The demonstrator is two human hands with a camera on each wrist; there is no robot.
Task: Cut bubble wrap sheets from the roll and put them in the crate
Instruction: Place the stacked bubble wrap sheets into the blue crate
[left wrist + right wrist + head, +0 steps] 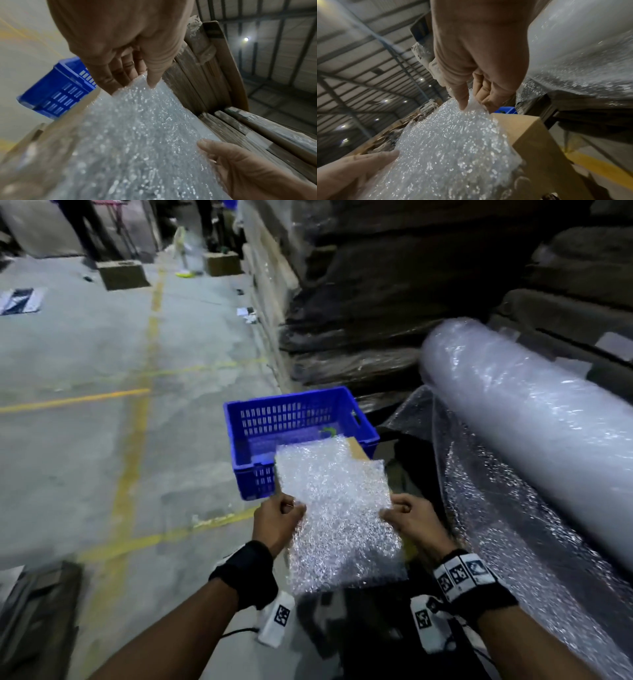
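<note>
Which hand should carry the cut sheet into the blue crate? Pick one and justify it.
Left, probably. The left hand pinches the sheet on the blue crate side; the right hand pinches the edge nearer the roll.

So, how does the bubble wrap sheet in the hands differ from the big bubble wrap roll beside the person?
The bubble wrap sheet is a small, flat, cut piece; the bubble wrap roll is a far larger wound cylinder with a loose length hanging from it. The sheet is held in the air, the left hand and the right hand pinching its two sides; no hand touches the roll. The sheet hangs just before the blue crate; the roll lies to the right. Both are clear and glinting.
</note>
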